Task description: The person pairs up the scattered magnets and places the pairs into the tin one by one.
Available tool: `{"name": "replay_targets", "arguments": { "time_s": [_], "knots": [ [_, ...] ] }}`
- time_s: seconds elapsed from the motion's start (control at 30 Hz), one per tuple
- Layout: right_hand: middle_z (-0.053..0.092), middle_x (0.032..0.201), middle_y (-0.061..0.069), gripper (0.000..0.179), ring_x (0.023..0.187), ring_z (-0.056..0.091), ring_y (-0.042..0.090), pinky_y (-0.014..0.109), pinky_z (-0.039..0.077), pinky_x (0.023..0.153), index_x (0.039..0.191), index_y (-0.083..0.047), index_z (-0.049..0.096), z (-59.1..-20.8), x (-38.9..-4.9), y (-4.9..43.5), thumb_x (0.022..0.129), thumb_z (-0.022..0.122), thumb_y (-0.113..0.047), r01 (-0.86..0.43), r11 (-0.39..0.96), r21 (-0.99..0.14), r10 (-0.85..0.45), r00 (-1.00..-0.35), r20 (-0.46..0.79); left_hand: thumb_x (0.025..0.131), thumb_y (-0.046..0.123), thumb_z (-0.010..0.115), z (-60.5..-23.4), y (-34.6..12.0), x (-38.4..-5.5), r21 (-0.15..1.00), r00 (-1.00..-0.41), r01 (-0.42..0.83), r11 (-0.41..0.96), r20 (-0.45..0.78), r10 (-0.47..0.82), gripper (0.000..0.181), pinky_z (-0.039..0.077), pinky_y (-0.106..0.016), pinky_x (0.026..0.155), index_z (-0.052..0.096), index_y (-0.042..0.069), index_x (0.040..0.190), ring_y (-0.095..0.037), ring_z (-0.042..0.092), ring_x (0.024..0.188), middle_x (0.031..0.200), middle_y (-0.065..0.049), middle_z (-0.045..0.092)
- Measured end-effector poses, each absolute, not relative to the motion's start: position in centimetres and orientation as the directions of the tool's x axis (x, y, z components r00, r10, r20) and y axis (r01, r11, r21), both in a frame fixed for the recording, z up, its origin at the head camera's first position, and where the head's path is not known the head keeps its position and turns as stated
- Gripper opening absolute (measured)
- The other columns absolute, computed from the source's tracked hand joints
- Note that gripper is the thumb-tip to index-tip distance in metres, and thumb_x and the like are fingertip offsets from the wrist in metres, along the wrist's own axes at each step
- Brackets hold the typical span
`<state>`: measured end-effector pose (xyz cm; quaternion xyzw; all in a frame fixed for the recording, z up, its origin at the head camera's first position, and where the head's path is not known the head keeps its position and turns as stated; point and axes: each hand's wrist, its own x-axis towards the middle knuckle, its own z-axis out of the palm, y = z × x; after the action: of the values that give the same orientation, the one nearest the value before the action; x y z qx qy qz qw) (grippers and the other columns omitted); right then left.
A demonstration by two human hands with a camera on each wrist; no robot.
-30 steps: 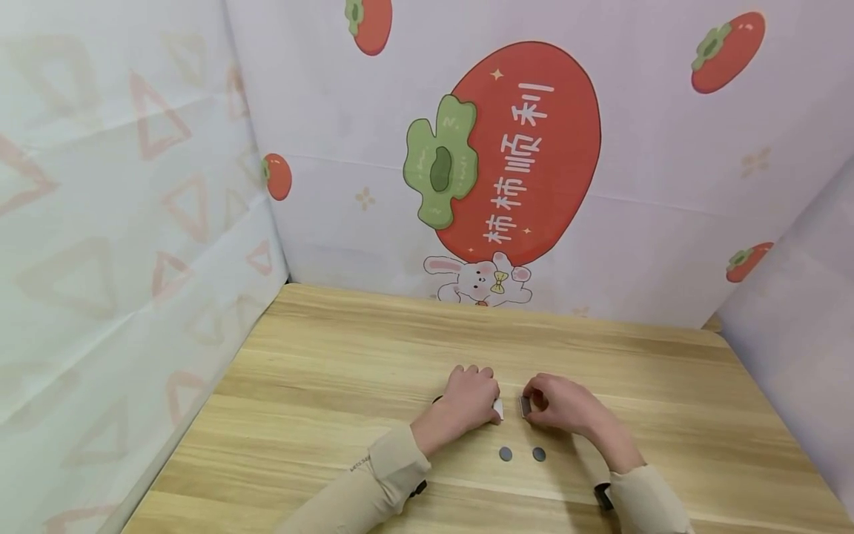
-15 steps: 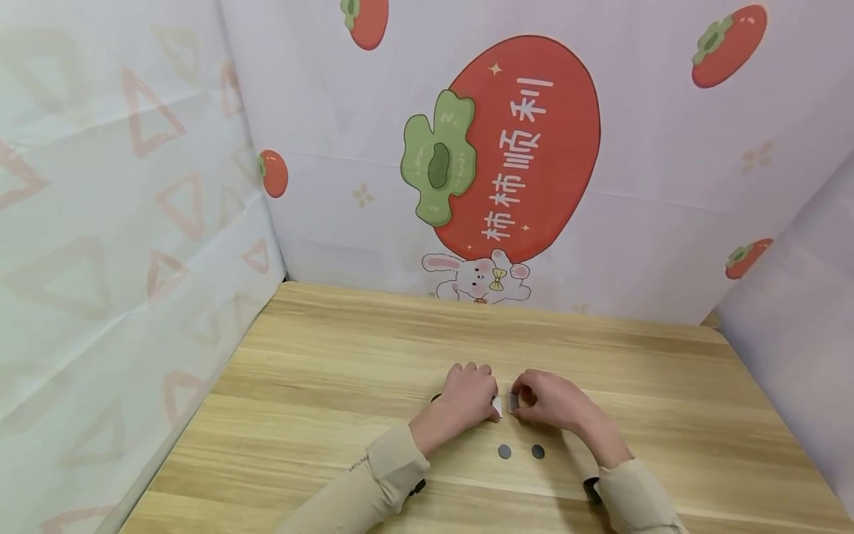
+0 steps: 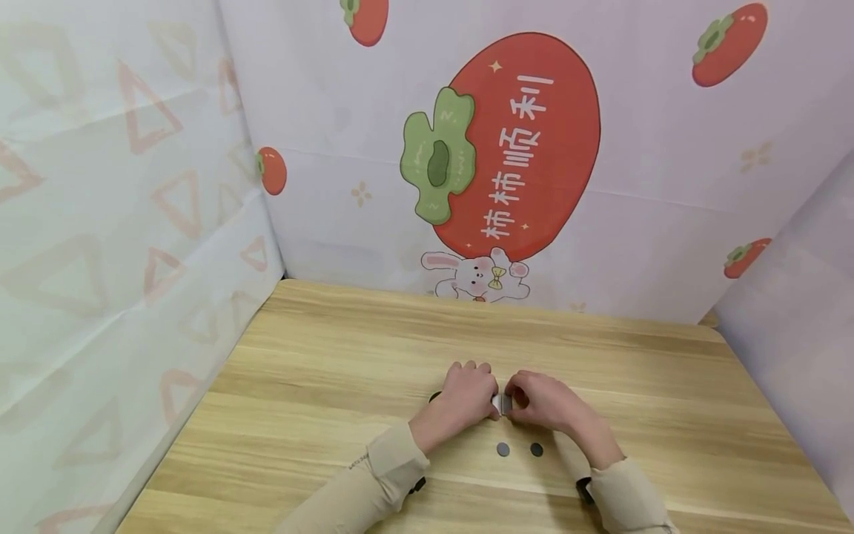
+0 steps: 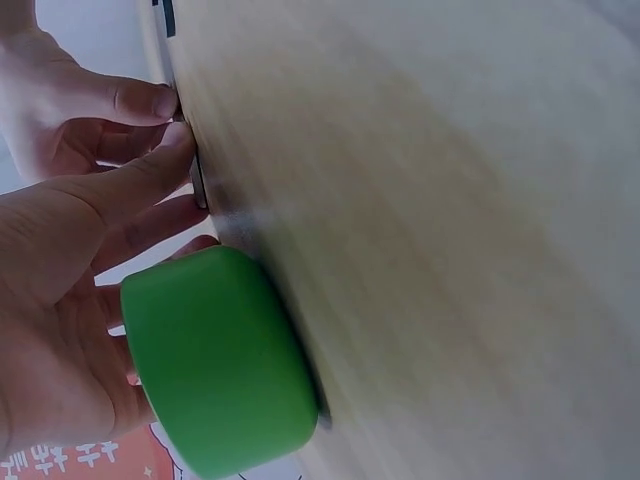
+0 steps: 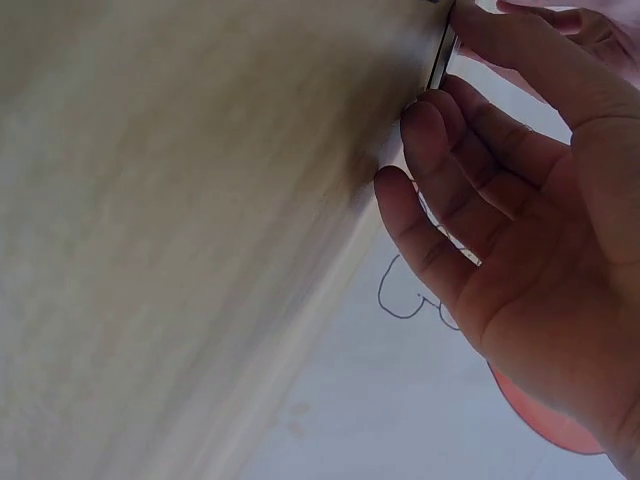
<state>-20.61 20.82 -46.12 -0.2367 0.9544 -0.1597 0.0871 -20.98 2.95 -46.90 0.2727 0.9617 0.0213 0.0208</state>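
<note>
In the head view my left hand pinches a small white flat piece between thumb and fingers. Facing it, my right hand pinches a thin grey rectangular plate; the two pieces stand edge to edge. From the right wrist, a thin dark edge of a plate shows between thumb and fingers, low over the table. A green, rounded, thick block stands by the left palm in the left wrist view, partly covering the fingers. Two small dark grey discs lie nearer the person.
The wood-grain table meets a printed back wall with tomato-like fruit and a rabbit. A patterned left wall and a pale right wall enclose it. A dark curved edge peeks out beside the left hand.
My right hand has moved left with the grey plate, narrowing the gap until it meets the white piece. The left hand stays nearly in place.
</note>
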Motion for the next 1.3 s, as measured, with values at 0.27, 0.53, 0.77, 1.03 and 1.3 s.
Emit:
{"name": "replay_targets", "arguments": {
  "time_s": [0.27,0.53,0.77,1.03,1.3],
  "knots": [
    [0.052,0.077,-0.007,0.028,0.07,0.047,0.007,0.024,0.038,0.063,0.096,-0.012,0.067,-46.1,-20.4,20.5,0.078,0.083,-0.026,-0.414,0.839,-0.354,-0.474,-0.875,-0.1,0.075,0.057,0.079,-46.7,2.8,-20.8,0.069,-0.856,0.512,0.856,-0.033,0.515,0.031,0.042,-0.032,0.068,0.069,0.028,0.072,-0.015,0.054,0.079,0.086,0.006,0.059],
    [0.052,0.08,-0.008,0.034,0.07,0.046,0.006,0.022,0.039,0.063,0.1,-0.012,0.07,-46.5,-20.3,20.3,0.075,0.086,-0.029,-0.419,0.84,-0.345,-0.473,-0.877,-0.085,0.076,0.06,0.076,-47.0,2.7,-20.7,0.072,-0.856,0.514,0.855,-0.023,0.517,0.033,0.043,-0.032,0.07,0.075,0.029,0.085,-0.015,0.055,0.082,0.089,0.006,0.06],
    [0.058,0.089,-0.007,0.045,0.075,0.05,0.006,0.027,0.044,0.068,0.112,-0.01,0.069,-46.3,-20.2,20.0,0.076,0.086,-0.03,-0.405,0.857,-0.318,-0.453,-0.887,-0.09,0.079,0.058,0.076,-47.1,2.0,-21.3,0.106,-0.849,0.526,0.844,0.012,0.528,0.034,0.046,-0.033,0.07,0.077,0.029,0.098,-0.015,0.058,0.081,0.093,0.006,0.063],
    [0.059,0.094,-0.006,0.045,0.077,0.052,0.007,0.028,0.045,0.069,0.115,-0.011,0.07,-46.1,-20.0,19.9,0.076,0.086,-0.031,-0.373,0.875,-0.309,-0.424,-0.898,-0.118,0.086,0.054,0.071,-45.8,-0.7,-22.3,0.219,-0.864,0.498,0.839,0.041,0.502,0.038,0.05,-0.031,0.073,0.075,0.029,0.113,-0.015,0.064,0.087,0.104,0.007,0.066],
    [0.054,0.092,-0.007,0.044,0.073,0.046,0.008,0.025,0.039,0.064,0.114,-0.014,0.072,-45.9,-19.9,19.8,0.076,0.085,-0.033,-0.367,0.881,-0.299,-0.415,-0.903,-0.114,0.088,0.049,0.071,-44.8,-4.2,-22.3,0.359,-0.87,0.471,0.806,0.039,0.491,0.036,0.047,-0.027,0.066,0.075,0.024,0.113,-0.01,0.061,0.081,0.101,0.006,0.065]
  ]
}}
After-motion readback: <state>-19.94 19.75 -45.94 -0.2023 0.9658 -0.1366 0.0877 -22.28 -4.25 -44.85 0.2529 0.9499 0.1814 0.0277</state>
